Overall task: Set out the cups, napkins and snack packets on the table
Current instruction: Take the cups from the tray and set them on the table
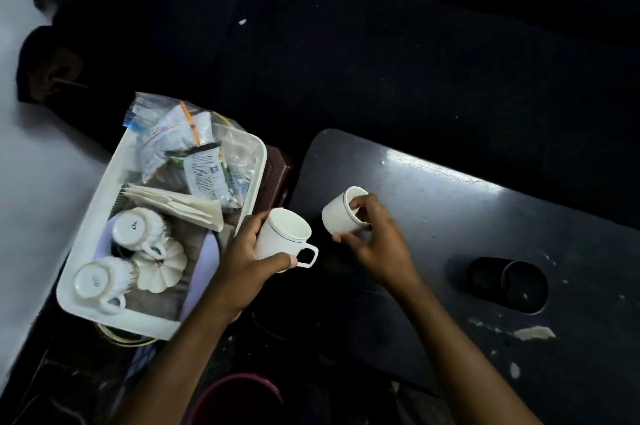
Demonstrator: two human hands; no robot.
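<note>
While the left hand [247, 251] wraps its fingers around a plain white handled cup [284, 237] at the white plastic tray's [86, 223] three o'clock edge, the right hand [375, 241] pinches a second white cup's [341, 213] rim, tilted over the dark grey table [485, 223].

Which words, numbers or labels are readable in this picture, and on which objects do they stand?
Nothing can be read with certainty.
Upturned cup: a dark mark on its base, too blurred to read.
Second upturned cup: a faint base mark, unreadable.
Snack packet: fine print and a square code, too small.
Blue and white packet: printing blurred.
The cups in both hands: no text visible.
</note>
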